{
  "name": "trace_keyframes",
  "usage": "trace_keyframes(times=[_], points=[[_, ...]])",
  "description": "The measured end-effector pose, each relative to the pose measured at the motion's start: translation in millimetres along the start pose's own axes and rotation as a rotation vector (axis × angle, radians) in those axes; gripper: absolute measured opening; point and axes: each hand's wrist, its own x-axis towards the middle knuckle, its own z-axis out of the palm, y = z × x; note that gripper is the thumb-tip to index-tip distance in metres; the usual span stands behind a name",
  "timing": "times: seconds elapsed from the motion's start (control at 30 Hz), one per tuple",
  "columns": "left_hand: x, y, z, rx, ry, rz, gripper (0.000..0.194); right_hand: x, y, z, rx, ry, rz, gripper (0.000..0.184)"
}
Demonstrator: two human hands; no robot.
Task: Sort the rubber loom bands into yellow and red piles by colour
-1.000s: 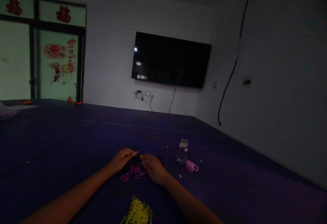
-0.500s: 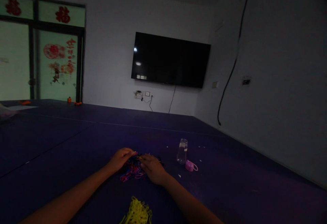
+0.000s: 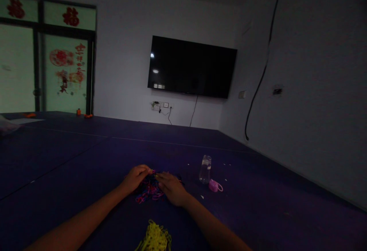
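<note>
A loose pile of thin stretchy-looking loops (image 3: 149, 191), mostly pink, red and blue, lies on the dark purple tabletop between my hands. My left hand (image 3: 137, 178) is at the pile's left edge, thumb and fingers pinched together, with a bit of pink and yellow loop at the tips. From the right, my right hand (image 3: 173, 190) reaches over the pile, fingers close together and a speck of yellow loop at their tips. Both hands cover part of the pile. Nearer to me, between my forearms, is a heap of yellow loops (image 3: 156, 237), cut off by the lower picture edge.
A clear bottle (image 3: 205, 171) stands right of my right hand, with its pink lid (image 3: 213, 185) and loop beside it. Small white scraps (image 3: 202, 197) dot the table (image 3: 258, 205). Orange items (image 3: 88, 116) and a pale sheet (image 3: 27, 121) lie far left.
Almost nothing differs. My hands stay at the multicoloured pile with only tiny finger shifts, and the whole view has moved very slightly.
</note>
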Motion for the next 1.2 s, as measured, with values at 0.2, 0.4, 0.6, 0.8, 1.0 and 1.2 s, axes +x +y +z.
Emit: trace_keyframes(times=[0.2,0.4,0.6,0.8,1.0,1.2], points=[[1,-3,1.1,0.008,0.003,0.009,0.039,-1,-7,-2,-0.049,-0.046,0.057,0.039],[1,-7,2.1,0.021,-0.003,0.018,0.039,-1,-5,-1,-0.023,-0.017,0.054,0.037],[1,-3,2.4,0.035,0.001,0.029,0.038,4,2,-3,0.210,0.118,-0.018,0.042],[1,-4,2.9,0.059,0.024,0.017,0.016,4,8,-4,0.242,0.190,0.059,0.051],[0,-7,2.0,0.080,0.079,-0.010,0.015,5,6,-2,0.064,0.084,-0.015,0.041],[0,-4,2.0,0.082,0.095,-0.003,0.016,2,2,-2,-0.011,0.064,0.026,0.035]])
